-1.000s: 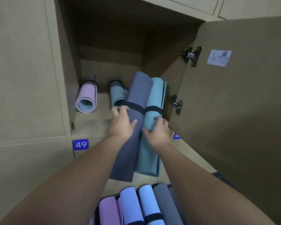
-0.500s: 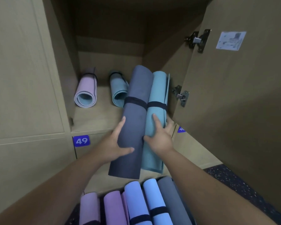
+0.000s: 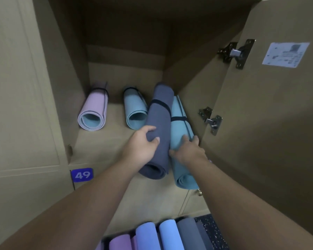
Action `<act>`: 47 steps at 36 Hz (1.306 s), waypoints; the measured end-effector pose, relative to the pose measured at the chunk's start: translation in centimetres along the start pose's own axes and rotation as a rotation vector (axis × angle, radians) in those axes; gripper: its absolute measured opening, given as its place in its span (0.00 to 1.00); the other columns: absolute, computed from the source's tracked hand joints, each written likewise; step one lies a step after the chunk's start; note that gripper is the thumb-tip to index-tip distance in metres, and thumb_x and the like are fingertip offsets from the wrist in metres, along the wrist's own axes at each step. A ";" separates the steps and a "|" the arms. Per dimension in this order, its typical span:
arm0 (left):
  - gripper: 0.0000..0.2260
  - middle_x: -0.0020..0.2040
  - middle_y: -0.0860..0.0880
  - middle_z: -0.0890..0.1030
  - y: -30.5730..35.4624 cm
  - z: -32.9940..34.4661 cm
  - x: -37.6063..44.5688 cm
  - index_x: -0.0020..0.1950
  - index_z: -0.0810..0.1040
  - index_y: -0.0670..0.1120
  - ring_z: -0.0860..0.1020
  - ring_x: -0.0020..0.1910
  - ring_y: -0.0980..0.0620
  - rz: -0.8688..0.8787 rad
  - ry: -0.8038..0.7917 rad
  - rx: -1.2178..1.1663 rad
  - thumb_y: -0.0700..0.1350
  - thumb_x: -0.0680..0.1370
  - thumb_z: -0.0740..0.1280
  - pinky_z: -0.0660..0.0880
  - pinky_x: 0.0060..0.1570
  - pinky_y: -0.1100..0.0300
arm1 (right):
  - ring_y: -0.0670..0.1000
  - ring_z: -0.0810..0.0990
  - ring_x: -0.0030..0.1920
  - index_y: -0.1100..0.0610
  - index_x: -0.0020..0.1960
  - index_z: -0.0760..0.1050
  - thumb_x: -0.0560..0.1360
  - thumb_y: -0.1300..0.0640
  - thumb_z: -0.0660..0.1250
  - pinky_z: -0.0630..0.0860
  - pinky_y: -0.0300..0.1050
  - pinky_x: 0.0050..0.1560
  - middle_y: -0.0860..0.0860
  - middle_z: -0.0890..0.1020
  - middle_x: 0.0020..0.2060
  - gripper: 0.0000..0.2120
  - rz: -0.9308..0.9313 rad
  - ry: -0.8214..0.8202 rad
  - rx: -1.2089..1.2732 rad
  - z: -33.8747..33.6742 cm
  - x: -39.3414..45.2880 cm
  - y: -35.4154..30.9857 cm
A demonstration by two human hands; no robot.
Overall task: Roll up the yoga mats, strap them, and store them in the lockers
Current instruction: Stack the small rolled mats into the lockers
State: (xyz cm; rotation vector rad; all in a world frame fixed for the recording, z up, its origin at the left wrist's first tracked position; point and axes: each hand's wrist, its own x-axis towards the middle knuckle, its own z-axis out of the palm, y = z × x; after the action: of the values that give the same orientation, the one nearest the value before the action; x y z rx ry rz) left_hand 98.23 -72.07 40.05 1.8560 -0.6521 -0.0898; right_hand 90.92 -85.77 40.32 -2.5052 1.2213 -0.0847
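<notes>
Your open locker [image 3: 101,147] takes up most of the view ahead of your hands, its door [image 3: 271,123] swung out beyond your right hand, with two hinges [image 3: 210,120] on its inner edge and a paper label [image 3: 285,54] higher up. The shelf floor runs under both hands.

The teal mat [image 3: 181,134] lies rolled under your right hand [image 3: 188,152], hard against the locker's right wall, its near end sticking out past the shelf edge towards you. Your right hand clamps over it, thumb on the inner side and fingers curled over the outer side.

The dark blue mat [image 3: 159,120] lies just left of it, touching it and riding slightly on top. Your left hand [image 3: 143,147] grips this roll from its left side, fingers wrapped over the top and thumb pressed into the fabric. A dark strap [image 3: 161,103] circles each of these two rolls beyond your fingertips.

Further in, past your left hand, a second teal mat [image 3: 135,109] rests with its open end facing you. Well left of that lies a lilac mat [image 3: 94,110], also strapped.

Below your forearms, near you, a row of rolled mats [image 3: 152,235] in purple, blue and grey lies side by side.

Left of your left forearm, a blue number plate [image 3: 82,175] reads 49.
</notes>
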 end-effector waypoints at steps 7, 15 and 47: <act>0.18 0.66 0.51 0.76 1.1 1.7 3.2 0.70 0.72 0.50 0.77 0.55 0.53 0.010 0.002 0.021 0.46 0.79 0.66 0.74 0.60 0.56 | 0.66 0.69 0.65 0.54 0.75 0.57 0.76 0.44 0.62 0.69 0.55 0.64 0.56 0.58 0.70 0.32 -0.033 -0.041 -0.002 0.4 1.8 0.9; 0.23 0.71 0.50 0.71 3.2 3.4 6.3 0.73 0.69 0.51 0.73 0.66 0.48 0.017 -0.019 0.065 0.53 0.78 0.66 0.70 0.65 0.54 | 0.60 0.67 0.69 0.54 0.74 0.60 0.74 0.41 0.63 0.69 0.50 0.64 0.57 0.58 0.74 0.34 -0.105 -0.085 0.051 0.0 2.3 2.5; 0.34 0.71 0.38 0.54 -0.1 -3.0 5.6 0.79 0.52 0.53 0.73 0.59 0.33 -0.211 0.207 0.713 0.47 0.77 0.66 0.70 0.59 0.47 | 0.61 0.66 0.70 0.51 0.79 0.51 0.76 0.38 0.63 0.70 0.52 0.65 0.55 0.52 0.77 0.39 -0.139 -0.085 0.058 -0.1 2.1 3.3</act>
State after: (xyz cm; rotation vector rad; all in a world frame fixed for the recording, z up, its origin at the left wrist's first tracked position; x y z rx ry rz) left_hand 104.14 -72.14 42.50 2.5743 -0.3567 0.2245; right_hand 89.71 -89.32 39.09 -2.5135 0.9976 -0.0469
